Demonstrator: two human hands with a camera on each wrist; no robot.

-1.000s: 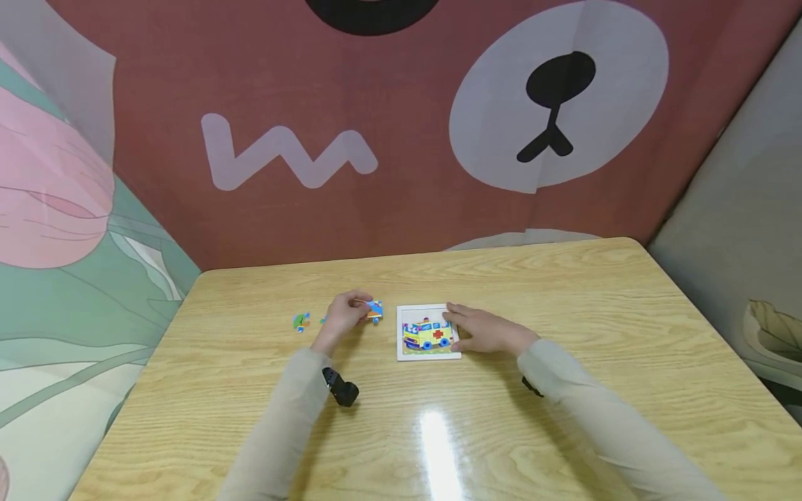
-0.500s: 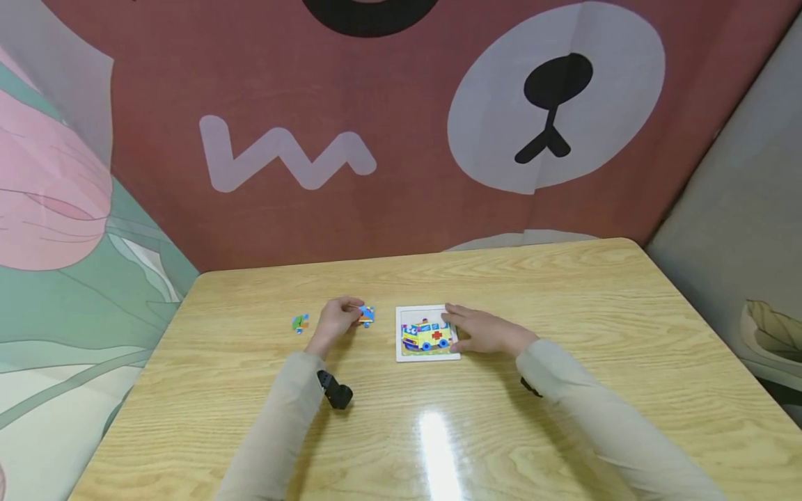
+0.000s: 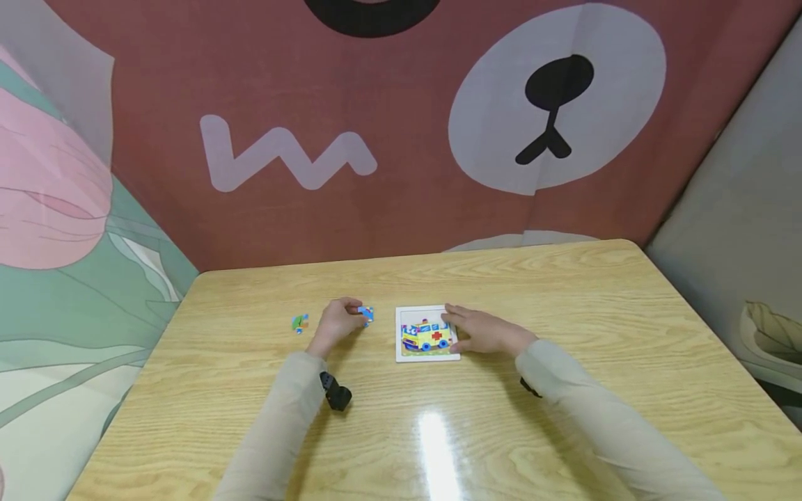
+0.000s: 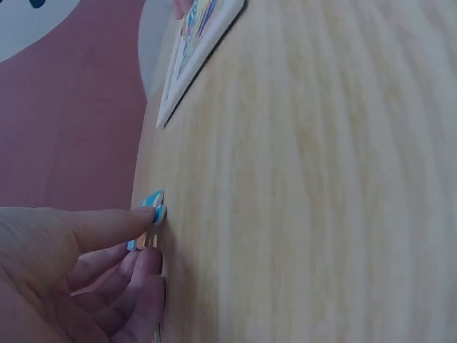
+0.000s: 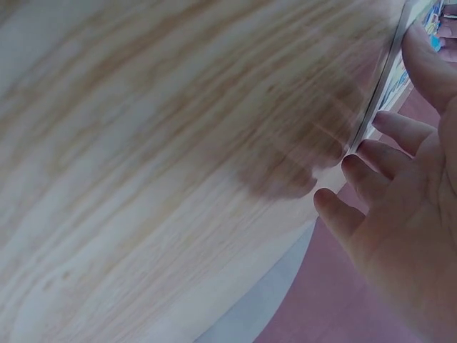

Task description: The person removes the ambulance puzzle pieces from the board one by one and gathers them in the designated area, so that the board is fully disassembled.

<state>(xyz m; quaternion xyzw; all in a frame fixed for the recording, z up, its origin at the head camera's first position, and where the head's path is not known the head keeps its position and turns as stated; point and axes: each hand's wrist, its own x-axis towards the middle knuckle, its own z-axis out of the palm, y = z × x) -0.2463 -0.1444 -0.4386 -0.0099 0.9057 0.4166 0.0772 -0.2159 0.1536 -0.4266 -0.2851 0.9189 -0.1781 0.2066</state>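
My left hand (image 3: 336, 324) pinches a small blue puzzle piece (image 3: 368, 315) between thumb and fingers, low over the table left of the puzzle. In the left wrist view the thumb presses on the blue piece (image 4: 152, 207), with the other fingers curled beneath. The white-framed puzzle (image 3: 429, 358) shows a yellow ambulance with a red cross, and its upper part is bare white. Along its right edge rests my right hand (image 3: 484, 331), fingers spread and relaxed. The right wrist view has the thumb and fingertips right at the frame's edge (image 5: 376, 96).
A green and blue puzzle piece (image 3: 299, 323) lies on the wooden table (image 3: 501, 431) left of my left hand. Behind the table's far edge rises a reddish wall covering (image 3: 313, 223) with a bear print.
My left hand has shifted slightly left with the blue piece, away from the frame. A second piece glimpsed beside the hand earlier is now out of sight. The right hand stays put.
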